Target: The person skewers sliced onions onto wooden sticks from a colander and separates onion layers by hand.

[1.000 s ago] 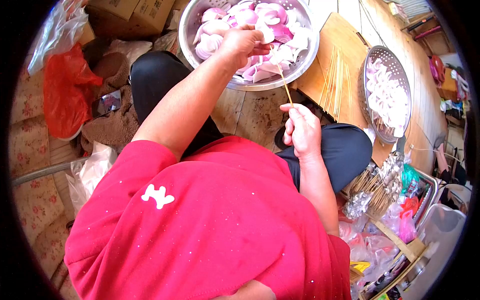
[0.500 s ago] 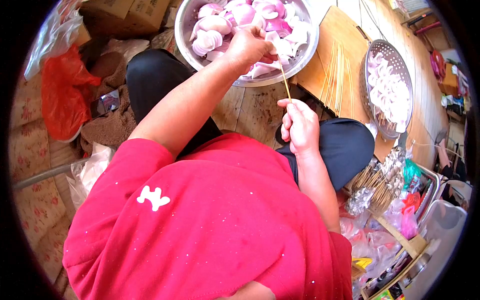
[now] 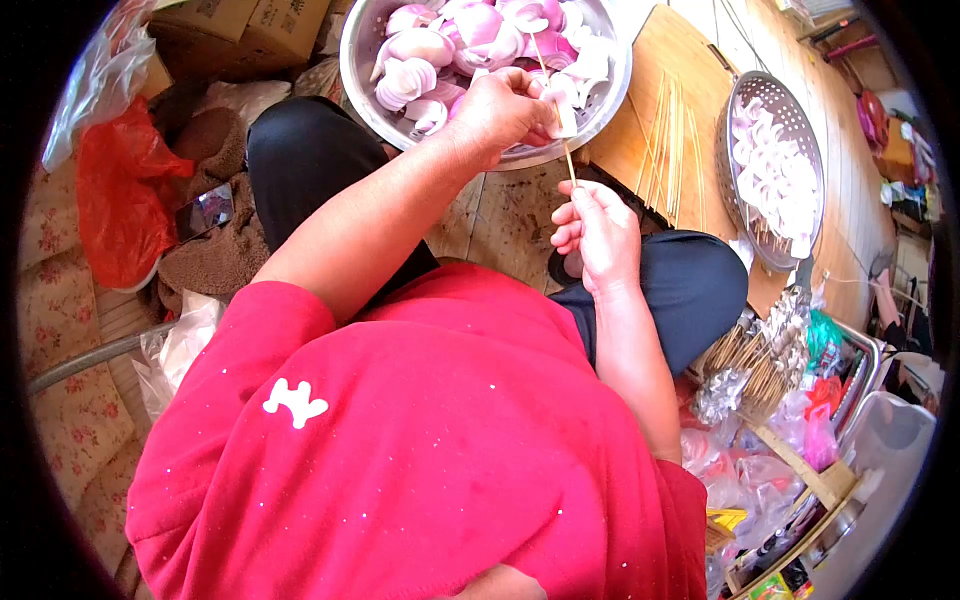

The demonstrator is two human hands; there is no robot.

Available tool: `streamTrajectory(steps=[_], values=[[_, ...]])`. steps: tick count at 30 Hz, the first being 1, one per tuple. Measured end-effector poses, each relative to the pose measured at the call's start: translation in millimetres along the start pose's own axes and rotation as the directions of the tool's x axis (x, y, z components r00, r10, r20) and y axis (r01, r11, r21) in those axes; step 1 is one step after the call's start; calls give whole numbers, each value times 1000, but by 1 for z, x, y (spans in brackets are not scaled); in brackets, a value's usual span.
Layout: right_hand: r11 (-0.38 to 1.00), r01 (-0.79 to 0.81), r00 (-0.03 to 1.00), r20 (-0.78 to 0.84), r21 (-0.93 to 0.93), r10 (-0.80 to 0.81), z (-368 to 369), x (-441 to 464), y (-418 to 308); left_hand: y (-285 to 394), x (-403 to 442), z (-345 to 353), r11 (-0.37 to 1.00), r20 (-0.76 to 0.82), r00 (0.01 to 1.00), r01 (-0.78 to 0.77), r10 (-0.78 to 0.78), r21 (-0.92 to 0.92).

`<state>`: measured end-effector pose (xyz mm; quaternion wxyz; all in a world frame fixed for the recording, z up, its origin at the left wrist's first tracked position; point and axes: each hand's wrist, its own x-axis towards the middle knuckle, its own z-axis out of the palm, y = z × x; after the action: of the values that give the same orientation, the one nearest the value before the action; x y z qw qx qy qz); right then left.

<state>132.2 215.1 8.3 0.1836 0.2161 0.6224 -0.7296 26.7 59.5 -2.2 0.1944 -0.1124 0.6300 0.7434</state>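
My left hand point(image 3: 505, 112) pinches a pale onion piece point(image 3: 563, 118) over the near rim of a metal colander point(image 3: 352, 75). A thin wooden skewer point(image 3: 569, 160) runs through or behind this piece, its upper end showing above my fingers. Lower down, my right hand point(image 3: 600, 238) grips the skewer's bottom end between thumb and fingers. Cut purple-and-white onion pieces point(image 3: 485, 35) fill the colander beyond my left hand.
Loose skewers point(image 3: 668, 150) lie on a wooden board point(image 3: 655, 55) to the right. Beyond them is a second colander point(image 3: 730, 190) with skewered pale pieces point(image 3: 775, 175). Bundled foil-tipped sticks point(image 3: 755, 365) are at lower right; a red bag point(image 3: 125, 200) is at left.
My left hand has come down and closer to my right hand with the onion piece. The skewer's upper end now shows above it. The view has shifted slightly.
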Motion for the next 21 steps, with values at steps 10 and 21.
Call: streamTrajectory(steps=[10, 21], values=[[997, 76, 996, -55, -7, -77, -1, -2, -2, -3, -24, 17, 991, 203, 971, 113, -125, 70], [992, 125, 985, -124, 10, -123, -7, 0, -4, 24, 71, -44, -75, 225, 753, -229, 619, 971]])
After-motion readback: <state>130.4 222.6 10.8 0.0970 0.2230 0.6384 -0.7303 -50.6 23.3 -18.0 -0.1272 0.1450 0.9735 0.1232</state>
